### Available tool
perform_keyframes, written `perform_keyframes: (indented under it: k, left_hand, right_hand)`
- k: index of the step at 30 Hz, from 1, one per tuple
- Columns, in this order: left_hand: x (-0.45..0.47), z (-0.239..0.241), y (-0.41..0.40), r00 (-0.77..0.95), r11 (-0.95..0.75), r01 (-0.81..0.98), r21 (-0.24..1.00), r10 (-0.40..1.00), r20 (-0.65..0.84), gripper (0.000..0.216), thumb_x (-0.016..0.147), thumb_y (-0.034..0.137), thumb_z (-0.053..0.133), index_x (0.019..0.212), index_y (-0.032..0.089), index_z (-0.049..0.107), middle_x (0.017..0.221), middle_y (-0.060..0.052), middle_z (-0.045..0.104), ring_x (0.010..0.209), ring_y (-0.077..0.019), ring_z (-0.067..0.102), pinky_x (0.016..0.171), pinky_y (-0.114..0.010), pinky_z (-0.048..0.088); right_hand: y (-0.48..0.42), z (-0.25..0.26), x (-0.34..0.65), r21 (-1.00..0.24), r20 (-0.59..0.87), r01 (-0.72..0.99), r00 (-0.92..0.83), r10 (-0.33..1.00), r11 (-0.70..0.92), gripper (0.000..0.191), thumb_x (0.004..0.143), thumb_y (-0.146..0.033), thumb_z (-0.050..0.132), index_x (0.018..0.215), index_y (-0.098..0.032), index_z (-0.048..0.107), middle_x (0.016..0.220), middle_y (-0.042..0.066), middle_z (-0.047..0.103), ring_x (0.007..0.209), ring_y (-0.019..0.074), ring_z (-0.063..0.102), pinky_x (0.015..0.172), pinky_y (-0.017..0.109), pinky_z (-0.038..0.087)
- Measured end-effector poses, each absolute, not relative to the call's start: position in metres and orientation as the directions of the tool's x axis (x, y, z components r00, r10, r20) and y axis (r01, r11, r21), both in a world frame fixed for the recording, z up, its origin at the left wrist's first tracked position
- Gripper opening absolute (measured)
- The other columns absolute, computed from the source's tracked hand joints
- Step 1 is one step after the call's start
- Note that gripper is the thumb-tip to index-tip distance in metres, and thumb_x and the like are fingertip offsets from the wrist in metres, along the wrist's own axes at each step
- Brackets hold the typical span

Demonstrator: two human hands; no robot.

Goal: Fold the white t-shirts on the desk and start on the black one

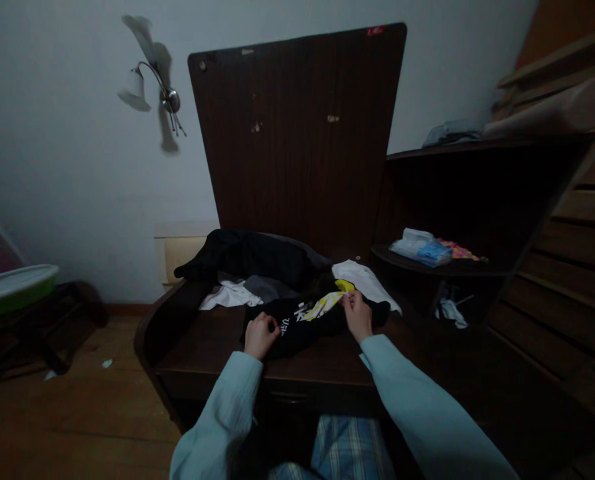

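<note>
A black printed T-shirt (290,341) lies crumpled on the dark wooden desk (197,340), with white lettering and a yellow-and-white print showing. My left hand (261,335) pinches the black cloth at its near left side, thumb and fingers closed together. Over the print on the right, my right hand (358,316) grips a fold of the same shirt between thumb and fingertips. Behind it are a dark bundled garment (252,257), a white cloth (232,295) on the left and another white cloth (364,283) on the right.
A tall dark board (297,140) rises behind the desk. On the right, a corner shelf (477,270) bears a plastic-wrapped packet (420,248). A wall lamp (170,100) hangs at upper left. A green-rimmed basin (17,290) stands on a low stool at far left.
</note>
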State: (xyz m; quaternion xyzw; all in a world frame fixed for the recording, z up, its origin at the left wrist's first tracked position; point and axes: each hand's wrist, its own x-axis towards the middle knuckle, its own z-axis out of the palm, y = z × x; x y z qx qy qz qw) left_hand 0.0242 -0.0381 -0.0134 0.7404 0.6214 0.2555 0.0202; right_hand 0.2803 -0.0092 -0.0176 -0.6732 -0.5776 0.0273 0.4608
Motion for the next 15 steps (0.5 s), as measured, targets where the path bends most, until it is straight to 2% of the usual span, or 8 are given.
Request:
perform_keyframes:
  k: [2,4,7,9,12,15]
  left_hand:
    - [0.023,-0.012,-0.039,0.102,-0.269,0.898,0.347,0.897,0.430,0.007,0.072,0.021,0.053,0.070,0.018,0.059,0.078,-0.002,0.057,0.079,-0.0168,0.055,0.072,-0.027,0.038]
    - [0.021,-0.013,-0.038,0.079,-0.324,0.870,0.373,0.837,0.541,0.007,0.074,0.022,0.051,0.072,0.018,0.057,0.078,-0.003,0.056,0.082,-0.0179,0.054,0.073,-0.029,0.039]
    - [0.015,-0.015,-0.036,-0.080,-0.374,0.799,0.470,0.709,0.701,0.008,0.077,0.022,0.045,0.074,0.018,0.051,0.076,-0.003,0.055,0.076,-0.0176,0.053,0.071,-0.031,0.041]
    - [0.010,-0.017,-0.036,-0.255,-0.393,0.736,0.551,0.592,0.764,0.009,0.079,0.024,0.041,0.077,0.019,0.047,0.076,-0.004,0.054,0.076,-0.0174,0.053,0.072,-0.031,0.042]
    - [0.005,-0.019,-0.036,-0.497,-0.405,0.654,0.640,0.408,0.766,0.010,0.081,0.028,0.039,0.083,0.019,0.044,0.084,-0.006,0.053,0.082,-0.0175,0.053,0.077,-0.032,0.042]
    - [0.000,-0.019,-0.034,-0.609,-0.382,0.602,0.701,0.347,0.713,0.011,0.081,0.028,0.037,0.084,0.018,0.042,0.090,-0.008,0.053,0.088,-0.0183,0.053,0.082,-0.035,0.040]
  right_hand:
    - [-0.009,-0.019,0.283,-0.721,0.611,0.649,0.431,0.664,0.243,0.028,0.080,-0.040,0.033,0.087,-0.017,0.048,0.080,0.010,0.063,0.075,0.0205,0.061,0.067,0.030,0.045]
    - [-0.008,-0.021,0.285,-0.728,0.672,0.591,0.514,0.532,0.348,0.029,0.078,-0.043,0.035,0.086,-0.018,0.047,0.081,0.011,0.063,0.077,0.0210,0.060,0.068,0.032,0.045]
    - [-0.008,-0.023,0.287,-0.703,0.711,0.574,0.571,0.410,0.421,0.026,0.078,-0.040,0.037,0.088,-0.018,0.045,0.083,0.010,0.061,0.078,0.0209,0.060,0.070,0.034,0.046]
    - [-0.009,-0.023,0.286,-0.668,0.744,0.585,0.554,0.374,0.461,0.023,0.078,-0.036,0.038,0.091,-0.018,0.045,0.086,0.011,0.060,0.081,0.0205,0.060,0.072,0.034,0.046]
    - [-0.011,-0.022,0.282,-0.580,0.814,0.616,0.437,0.381,0.532,0.020,0.076,-0.030,0.040,0.092,-0.018,0.046,0.087,0.010,0.060,0.082,0.0195,0.059,0.073,0.034,0.047]
    - [-0.012,-0.021,0.281,-0.552,0.830,0.624,0.352,0.432,0.553,0.018,0.076,-0.028,0.040,0.090,-0.018,0.047,0.079,0.007,0.059,0.073,0.0178,0.059,0.069,0.033,0.048]
